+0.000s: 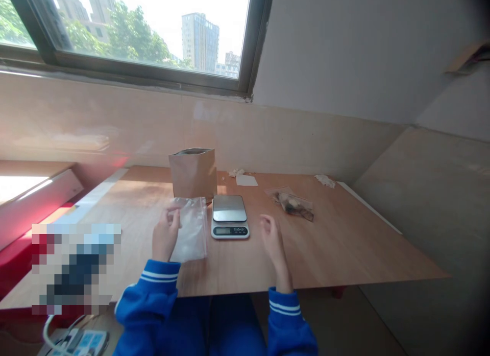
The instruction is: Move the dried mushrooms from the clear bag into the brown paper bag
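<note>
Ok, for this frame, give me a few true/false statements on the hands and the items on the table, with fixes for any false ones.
1. The left hand touches a clear plastic bag. True.
2. The right hand grips the digital scale. False: it is raised and empty, to the right of the scale, not touching it.
3. A kraft paper bag stands upright beyond the clear plastic bag. True.
4. The small plastic bag of brown pieces sits on the scale. False: it lies on the table, to the right of the scale.
</note>
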A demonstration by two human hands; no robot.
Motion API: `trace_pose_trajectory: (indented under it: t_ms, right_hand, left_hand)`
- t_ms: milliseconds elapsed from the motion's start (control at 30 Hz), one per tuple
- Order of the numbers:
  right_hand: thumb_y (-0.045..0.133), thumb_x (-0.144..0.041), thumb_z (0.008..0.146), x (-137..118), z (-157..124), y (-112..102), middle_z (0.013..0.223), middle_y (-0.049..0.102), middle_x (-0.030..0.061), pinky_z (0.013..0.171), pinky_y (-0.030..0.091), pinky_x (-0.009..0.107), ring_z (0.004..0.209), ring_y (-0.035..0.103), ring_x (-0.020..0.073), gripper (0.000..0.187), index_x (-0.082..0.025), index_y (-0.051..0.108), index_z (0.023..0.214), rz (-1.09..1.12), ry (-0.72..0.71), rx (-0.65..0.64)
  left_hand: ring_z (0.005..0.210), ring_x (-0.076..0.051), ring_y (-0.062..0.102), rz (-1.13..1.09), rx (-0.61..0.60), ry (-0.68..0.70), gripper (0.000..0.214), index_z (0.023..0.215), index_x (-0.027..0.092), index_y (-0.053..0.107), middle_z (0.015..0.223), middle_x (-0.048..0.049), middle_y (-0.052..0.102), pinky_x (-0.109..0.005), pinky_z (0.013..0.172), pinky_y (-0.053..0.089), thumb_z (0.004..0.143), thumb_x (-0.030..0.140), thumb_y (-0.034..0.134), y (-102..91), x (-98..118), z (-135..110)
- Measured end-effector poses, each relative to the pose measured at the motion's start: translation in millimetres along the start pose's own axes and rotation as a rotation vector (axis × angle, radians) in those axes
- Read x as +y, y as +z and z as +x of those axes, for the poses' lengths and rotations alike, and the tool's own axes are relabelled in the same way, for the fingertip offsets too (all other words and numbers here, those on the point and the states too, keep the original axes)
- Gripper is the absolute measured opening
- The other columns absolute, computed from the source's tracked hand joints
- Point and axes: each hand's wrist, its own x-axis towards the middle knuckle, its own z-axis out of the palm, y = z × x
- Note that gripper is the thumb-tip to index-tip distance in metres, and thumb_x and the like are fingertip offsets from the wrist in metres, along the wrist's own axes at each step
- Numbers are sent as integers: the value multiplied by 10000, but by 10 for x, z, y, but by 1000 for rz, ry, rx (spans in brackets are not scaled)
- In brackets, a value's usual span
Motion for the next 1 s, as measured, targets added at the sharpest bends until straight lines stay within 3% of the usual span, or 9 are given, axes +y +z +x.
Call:
trace_pose_trajectory:
  t_ms: [100, 233, 333, 400, 567, 667, 800, 900, 1000]
  right_hand:
    - [444, -296, 819, 413, 365, -234, 1197, 520, 228, 1018, 344, 526, 1197, 450, 334, 362, -120, 524, 1125, -353, -1, 198]
    - [531, -229, 742, 767, 801, -373, 1323, 389, 313, 1040, 296, 494, 1285, 343, 388, 550, 5, 443, 1232, -679, 86, 233]
    - [530, -208, 756, 904, 944, -379, 1322, 412, 309, 1015, 311, 474, 1256, 368, 385, 502, 1, 484, 1210, -796, 117, 187]
    - [485, -203, 797, 962, 956, -377, 1264, 480, 283, 966, 345, 454, 1186, 430, 363, 394, -34, 548, 1147, -817, 111, 193]
    - [456, -241, 808, 1007, 909, -453, 1018, 610, 189, 854, 388, 418, 977, 531, 299, 253, -121, 651, 915, -625, 73, 297]
    - [456, -343, 815, 858, 850, -534, 849, 644, 140, 798, 412, 394, 841, 561, 260, 281, -135, 643, 798, -460, 61, 334]
    - [530, -479, 812, 328, 532, -544, 875, 672, 103, 755, 442, 328, 811, 595, 217, 344, -157, 626, 881, -25, 22, 395]
    - [585, -504, 796, -177, 148, -404, 841, 651, 51, 736, 454, 293, 779, 598, 182, 341, -168, 597, 856, 315, 98, 426]
    - [607, -470, 803, -606, -164, -200, 714, 590, -14, 649, 426, 228, 652, 542, 122, 293, -180, 575, 779, 509, 196, 279]
  left_hand:
    - [902, -286, 619, 304, 109, 0, 475, 1234, 135, 537, 992, -133, 645, -387, 773, 467, 841, 399, 502, -45, -91, 49]
    - [1133, -340, 525, 445, 231, 211, 484, 1314, 153, 512, 1303, -192, 511, -501, 953, 384, 874, 352, 475, 23, -27, -117]
    - [1176, -301, 518, 449, 74, 317, 359, 1216, 252, 605, 1391, -115, 491, -489, 1041, 314, 890, 310, 467, 190, -50, -277]
    - [1283, -315, 444, 500, -34, 283, 353, 1195, 250, 626, 1435, -107, 467, -496, 1079, 273, 870, 280, 491, 339, -156, -352]
    - [1387, -288, 336, 605, -174, 265, 463, 1341, 209, 527, 1485, -118, 407, -495, 1132, 199, 896, 293, 427, 590, -459, -416]
    - [1397, -278, 321, 604, -193, 266, 474, 1359, 201, 504, 1502, -108, 380, -496, 1141, 186, 910, 303, 392, 599, -517, -393]
    - [1370, -281, 369, 437, -231, 236, 420, 1278, 191, 555, 1446, -118, 464, -533, 1141, 173, 911, 274, 367, 527, -455, -341]
    - [1281, -261, 478, 133, -294, 241, 388, 1220, 171, 564, 1315, -136, 580, -509, 1120, 254, 928, 283, 335, 420, -219, -359]
    - [1268, -216, 484, -187, -422, 284, 400, 1274, 209, 513, 1337, -99, 553, -394, 1071, 358, 948, 382, 360, 318, 141, -460]
